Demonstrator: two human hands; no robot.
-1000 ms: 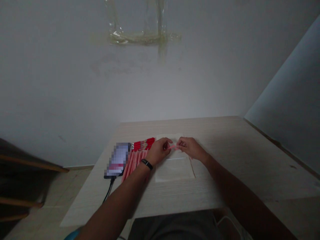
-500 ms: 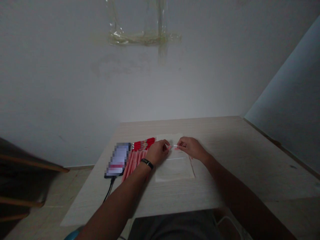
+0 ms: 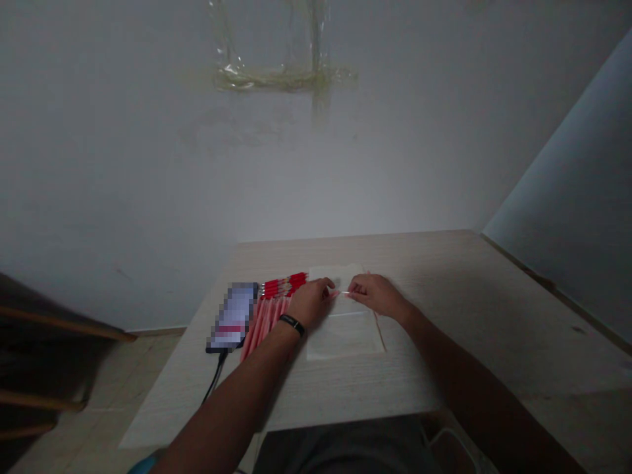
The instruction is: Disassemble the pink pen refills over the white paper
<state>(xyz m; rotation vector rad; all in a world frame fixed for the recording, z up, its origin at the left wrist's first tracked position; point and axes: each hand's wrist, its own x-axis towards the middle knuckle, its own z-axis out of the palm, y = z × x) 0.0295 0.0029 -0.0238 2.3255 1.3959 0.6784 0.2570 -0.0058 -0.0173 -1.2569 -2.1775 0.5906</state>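
Over a pale translucent sheet (image 3: pixel 345 339) on the table, my two hands face each other, a short gap apart. A thin strip (image 3: pixel 344 293), whitish with pink ends, spans that gap; its exact kind is too small to make out. My left hand (image 3: pixel 312 303) is closed in a pinch on the strip's left end. At the right end, the fingertips of my right hand (image 3: pixel 376 293) pinch it as well. Left of the sheet lie a bundle of slim red pen-like sticks (image 3: pixel 284 286) and a row of pink tube-like sticks (image 3: pixel 261 322), partly covered by my left forearm.
A phone (image 3: pixel 232 317) with a blurred screen lies at the table's left, its black cable (image 3: pixel 214 382) running off the near edge. Behind the wooden table (image 3: pixel 434 263) rises a wall with tape (image 3: pixel 276 80) on it. Dark shelving stands at the left.
My right hand has shifted slightly down and left, closer to my left hand. The thin strip now reaches across between both hands' fingertips.
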